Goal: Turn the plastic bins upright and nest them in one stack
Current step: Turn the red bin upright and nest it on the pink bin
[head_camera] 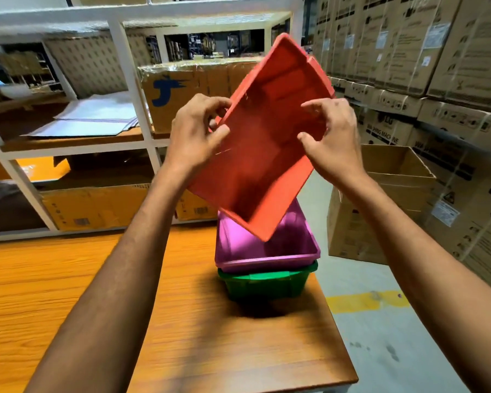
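Left hand point(194, 131) and right hand point(333, 137) grip the tilted red bin point(262, 154) (one each side) above the pink bin point(267, 251).

A storeroom crowded with cartons, white racking and an orange wood-grain tabletop point(68, 293).

A white metal shelving unit point(131, 89) stands behind the tabletop, holding flat pale sheets point(97, 117) on its middle shelf, a taped carton with a blue logo point(170, 92) beside them, and more cardboard boxes point(97, 208) on the lowest level. On the right, printed appliance cartons point(408, 43) are stacked high like a wall, with one open empty carton point(380, 199) on the floor before them. The grey concrete floor point(394, 350) carries a worn yellow painted stripe point(366, 302).
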`<act>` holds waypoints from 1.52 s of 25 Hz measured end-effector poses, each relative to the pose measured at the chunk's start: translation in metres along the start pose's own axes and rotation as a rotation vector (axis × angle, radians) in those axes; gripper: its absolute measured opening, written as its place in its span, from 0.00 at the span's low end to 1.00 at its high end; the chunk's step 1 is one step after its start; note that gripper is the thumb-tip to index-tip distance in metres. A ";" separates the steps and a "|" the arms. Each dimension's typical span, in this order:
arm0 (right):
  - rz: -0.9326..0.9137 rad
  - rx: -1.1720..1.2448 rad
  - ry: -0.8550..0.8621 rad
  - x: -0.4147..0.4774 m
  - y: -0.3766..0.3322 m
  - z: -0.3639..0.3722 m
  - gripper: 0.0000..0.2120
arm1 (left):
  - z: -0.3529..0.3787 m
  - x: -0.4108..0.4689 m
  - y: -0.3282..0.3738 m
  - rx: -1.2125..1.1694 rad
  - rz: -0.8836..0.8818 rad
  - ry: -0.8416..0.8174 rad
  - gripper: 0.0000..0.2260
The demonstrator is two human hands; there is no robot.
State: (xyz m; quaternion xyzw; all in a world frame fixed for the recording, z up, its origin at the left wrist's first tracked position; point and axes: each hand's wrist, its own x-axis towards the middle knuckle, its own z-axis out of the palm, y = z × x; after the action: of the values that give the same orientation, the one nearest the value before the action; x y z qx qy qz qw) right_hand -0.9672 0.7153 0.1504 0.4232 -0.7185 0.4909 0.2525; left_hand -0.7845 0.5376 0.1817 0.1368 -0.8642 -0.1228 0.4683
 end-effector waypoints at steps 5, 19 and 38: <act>-0.391 -0.321 0.052 0.014 -0.043 -0.002 0.26 | -0.012 0.011 0.018 0.289 0.288 0.141 0.11; 0.181 -0.044 0.274 0.013 -0.025 0.012 0.11 | -0.005 -0.024 0.034 0.249 0.036 0.466 0.15; 0.674 0.693 0.185 -0.019 0.020 0.015 0.07 | 0.015 -0.075 0.016 -0.738 -0.553 0.041 0.19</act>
State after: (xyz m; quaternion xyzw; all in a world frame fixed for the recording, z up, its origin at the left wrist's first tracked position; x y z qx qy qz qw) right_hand -0.9742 0.7114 0.1201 0.1809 -0.5842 0.7911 -0.0131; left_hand -0.7595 0.5805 0.1208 0.1890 -0.6841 -0.5399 0.4525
